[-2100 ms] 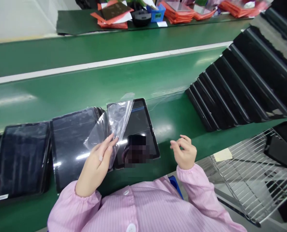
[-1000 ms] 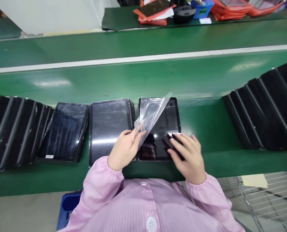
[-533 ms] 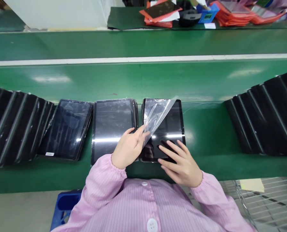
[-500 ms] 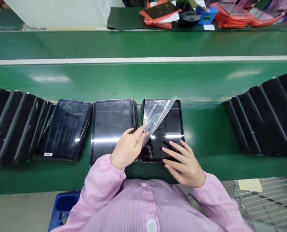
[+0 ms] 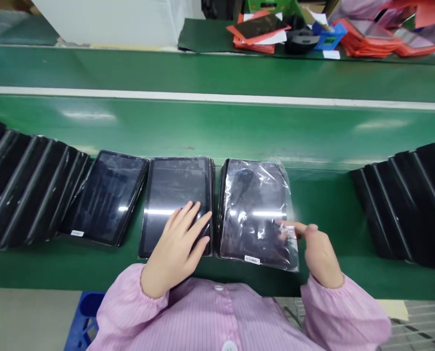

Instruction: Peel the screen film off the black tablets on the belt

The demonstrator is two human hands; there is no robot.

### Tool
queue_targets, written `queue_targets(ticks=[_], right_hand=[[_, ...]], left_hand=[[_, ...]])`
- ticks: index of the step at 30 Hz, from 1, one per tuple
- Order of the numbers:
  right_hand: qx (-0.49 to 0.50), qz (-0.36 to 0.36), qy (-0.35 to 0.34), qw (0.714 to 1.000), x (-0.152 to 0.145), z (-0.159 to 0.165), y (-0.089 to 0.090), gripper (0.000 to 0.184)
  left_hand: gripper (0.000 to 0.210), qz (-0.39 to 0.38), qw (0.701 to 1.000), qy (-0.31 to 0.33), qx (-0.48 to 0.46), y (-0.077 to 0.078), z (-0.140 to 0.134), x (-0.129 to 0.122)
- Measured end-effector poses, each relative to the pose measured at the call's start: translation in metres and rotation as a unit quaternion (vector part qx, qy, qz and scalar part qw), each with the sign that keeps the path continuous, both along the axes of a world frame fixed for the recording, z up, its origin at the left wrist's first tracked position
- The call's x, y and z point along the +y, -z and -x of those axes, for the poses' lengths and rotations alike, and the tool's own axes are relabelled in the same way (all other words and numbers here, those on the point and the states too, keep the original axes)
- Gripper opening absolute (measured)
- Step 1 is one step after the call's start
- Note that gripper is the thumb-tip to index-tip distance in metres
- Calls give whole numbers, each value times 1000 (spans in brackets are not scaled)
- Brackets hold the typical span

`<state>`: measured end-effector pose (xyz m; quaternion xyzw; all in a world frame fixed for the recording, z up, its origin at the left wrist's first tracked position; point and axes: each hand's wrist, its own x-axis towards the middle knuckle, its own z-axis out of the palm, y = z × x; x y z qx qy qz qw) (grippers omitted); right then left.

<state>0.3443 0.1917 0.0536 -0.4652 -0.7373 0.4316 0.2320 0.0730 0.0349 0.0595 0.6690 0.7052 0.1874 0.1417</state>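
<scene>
My left hand (image 5: 179, 243) lies with its fingers spread on the top tablet (image 5: 177, 178) of the middle stack. It grips nothing. To its right, another tablet stack (image 5: 222, 209) has a crinkled clear plastic film (image 5: 256, 187) over its top screen, reaching past the right edge. A white label (image 5: 252, 260) shows near the film's lower edge. My right hand (image 5: 322, 253) is closed at the film's right edge, index finger stretched leftward over the tablet. Its thumb is bent, and the other fingers are mostly hidden.
A labelled tablet (image 5: 106, 195) leans on a slanted row of black tablets (image 5: 27, 190) at left. Another slanted row (image 5: 407, 209) stands at right on the green bench (image 5: 320, 195). On the back shelf are red sleeves (image 5: 367, 41), a blue box (image 5: 329, 36) and a white box (image 5: 118, 22).
The film, earlier folded diagonally in my left hand, now lies spread over the right tablet. My left hand has let go and moved left. My right hand has shifted to the film's right edge.
</scene>
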Motion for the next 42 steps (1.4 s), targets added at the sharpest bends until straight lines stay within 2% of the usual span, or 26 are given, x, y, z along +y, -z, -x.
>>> queue_targets(ticks=[4, 8, 13, 18, 21, 24, 26, 28, 30, 32, 36, 39, 42], right_hand=[[-2, 130, 60, 990, 2, 10, -9, 61], [20, 257, 83, 963, 6, 18, -13, 67], [80, 330, 101, 935, 9, 21, -12, 66], [63, 326, 117, 936, 7, 23, -14, 74], [-1, 271, 109, 956, 4, 19, -16, 76], [-128, 123, 126, 976, 4, 11, -13, 71], [-200, 19, 155, 967, 5, 8, -8, 67], [-216, -17, 164, 962, 8, 8, -1, 63], [-185, 8, 152, 971, 10, 12, 5, 57], [-129, 40, 158, 978, 11, 18, 11, 52], [-31, 79, 184, 979, 14, 26, 17, 59], [22, 125, 170, 977, 17, 26, 18, 63], [55, 173, 150, 972, 20, 22, 12, 65]], left_hand=[[45, -4, 999, -21, 38, 5, 2, -4], [45, 4, 998, -44, 49, 8, 6, -2], [45, 1, 997, -56, 48, 9, 13, 0], [44, -7, 999, -23, 32, 9, 7, 3], [46, -7, 998, -40, 41, 10, 9, 2], [51, -16, 989, -133, 58, 11, 21, -5], [59, -4, 970, -235, 65, 11, 32, -12], [69, 43, 940, -333, 58, 13, 43, -19], [72, 103, 917, -385, 20, 15, 51, -24], [67, 130, 909, -396, -28, 17, 56, -26], [59, 112, 903, -406, -90, 18, 59, -25], [59, 118, 887, -429, -123, 12, 62, -24], [57, 91, 887, -428, -147, 3, 66, -26]])
